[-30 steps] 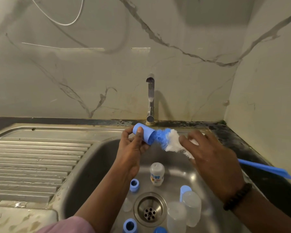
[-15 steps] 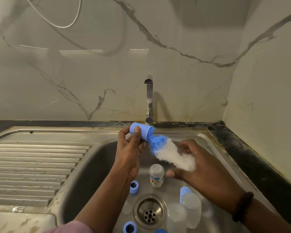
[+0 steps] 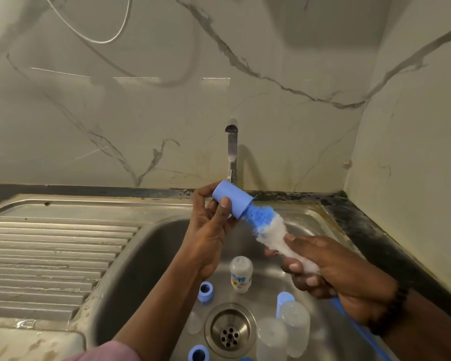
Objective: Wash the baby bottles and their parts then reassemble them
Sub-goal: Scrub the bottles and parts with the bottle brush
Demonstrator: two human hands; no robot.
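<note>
Head view, looking down into a steel sink [image 3: 151, 246] with a tap [image 3: 231, 152] at its back edge. Above the basin and just in front of the tap, the left hand [image 3: 211, 230] holds a blue cap [image 3: 232, 203], thumb pressed on its near side and fingers curled behind it. The cap is a short cylinder. Its long axis runs from upper left to lower right, tilted downward, with the closed end toward the tap side and the open mouth pointing down and right.

A brush [image 3: 268, 230] meets that mouth from the lower right. Its blue bristle tip sits at or just inside the opening; how deep it reaches cannot be told. The brush lies along nearly the same slanted line as the cap, so a push up and left would likely drive it further in. The right hand [image 3: 331, 272] grips the brush with fingers wrapped around the white bristles, and the blue handle trails past the wrist toward the lower right.

Below the hands, on the sink floor around the drain [image 3: 229, 332], lie unwashed parts: a small bottle [image 3: 241, 274] standing behind the drain, blue rings [image 3: 205, 291] to its left, and clear covers [image 3: 294, 329] to its right.
</note>
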